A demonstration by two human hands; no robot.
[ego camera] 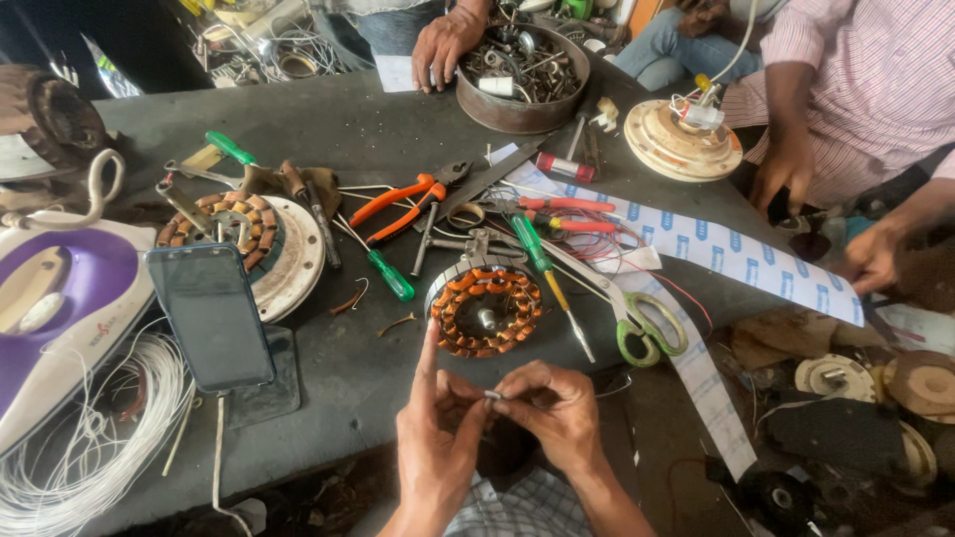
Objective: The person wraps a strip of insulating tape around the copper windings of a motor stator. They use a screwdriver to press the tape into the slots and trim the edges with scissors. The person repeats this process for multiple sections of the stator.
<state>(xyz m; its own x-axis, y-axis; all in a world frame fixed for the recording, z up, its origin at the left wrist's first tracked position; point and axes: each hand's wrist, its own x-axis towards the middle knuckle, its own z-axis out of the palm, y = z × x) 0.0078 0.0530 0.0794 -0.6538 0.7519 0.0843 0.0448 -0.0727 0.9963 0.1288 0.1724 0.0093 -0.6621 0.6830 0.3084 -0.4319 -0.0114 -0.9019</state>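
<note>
Left hand: the person's left hand [435,438] sits at 6 o'clock in the view, index finger pointing up toward 12, thumb and other fingers pinched narrow on one end of a small pale sliver [493,396].
Right hand: the right hand [557,408] is just beside it, toward 3 o'clock, fingers curled, its grip closed on the other end of the same piece.
Held piece: tiny, light-coloured, between the two sets of fingertips; its kind is too small to tell. Its long axis seems to run 9 to 3 o'clock.
Key relation: a round motor stator wound with copper-orange coils [485,310] lies flat on the worktop at 12 o'clock from the hands, near them. The left index fingertip almost reaches its rim, so the left hand is nearer.
Beside the stator: a green-handled screwdriver [545,270] at 1 o'clock and green-handled scissors [637,323] at 3 o'clock, orange-handled pliers [403,204] at 11 o'clock.
Worktop: a dark grey, worn worktop [348,368], crowded with tools.
Left side: a dark smartphone propped upright [210,316], a second copper-wound stator in a pale round housing [254,244], a purple and white clothes iron [60,308], a loose coil of white wire [109,428].
Far edge: a round metal bowl of screws and scrap [522,70], another person's hand [443,45] touching its rim.
Right side: a person in a striped shirt [856,70] holding a long white paper strip with blue marks [736,259].
</note>
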